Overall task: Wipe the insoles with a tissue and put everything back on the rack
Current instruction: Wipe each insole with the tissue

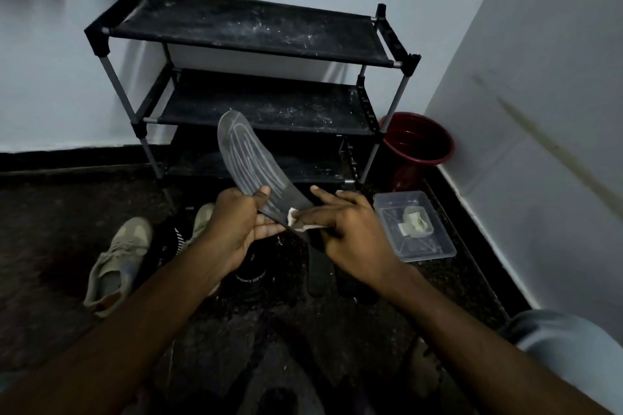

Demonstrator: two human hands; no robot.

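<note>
Two bare forearms reach in from the bottom edge and meet at mid-frame. At lower left, a beige shoe (pixel 116 263) lies on the dark floor, with a black shoe (pixel 251 274) to its right, partly under the left wrist. The left hand (pixel 236 229) is turned palm inward and grips the insole (pixel 249 162), thumb on top and fingers beneath. The insole rises, bowed, toward frame centre in front of the rack (pixel 249 77), which stands against the upper wall. The tissue (pixel 296 216) sits folded over the insole's lower edge. The right hand (pixel 352 232), back up, bends its fingers over the tissue and pins it to the insole, with one finger stretched straight. A second insole (pixel 318 271) lies on the floor below that hand. Right of it sits a clear plastic container (pixel 435 248), with a red bucket (pixel 418 141) above it in the corner.
</note>
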